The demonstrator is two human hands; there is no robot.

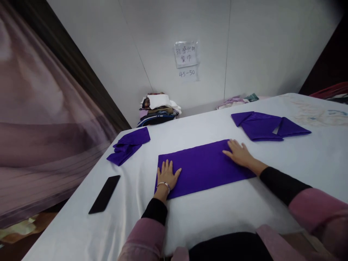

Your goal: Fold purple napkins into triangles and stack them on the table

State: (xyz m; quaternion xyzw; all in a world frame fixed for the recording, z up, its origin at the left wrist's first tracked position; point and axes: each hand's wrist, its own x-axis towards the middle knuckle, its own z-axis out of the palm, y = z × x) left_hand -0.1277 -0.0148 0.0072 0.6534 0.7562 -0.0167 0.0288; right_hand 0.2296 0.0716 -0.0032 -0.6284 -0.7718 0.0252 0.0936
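Note:
A purple cloth napkin (202, 168) lies flat before me as a long rectangle, its edges fairly straight. My left hand (167, 175), with a bracelet at the wrist, rests palm down on its left end, fingers spread. At the opposite end, my right hand (239, 153) lies flat near the far right corner, thumb held apart. Neither hand grips the fabric. The cloth's right edge is partly covered by my right hand and wrist.
A crumpled purple cloth (132, 143) lies at the left, another loosely folded purple cloth (262, 126) at the back right. A black flat rectangular object (104, 194) is on the white-covered table (206, 221). Beyond the far edge stands a fabric stack (157, 110); a curtain (51, 119) hangs left.

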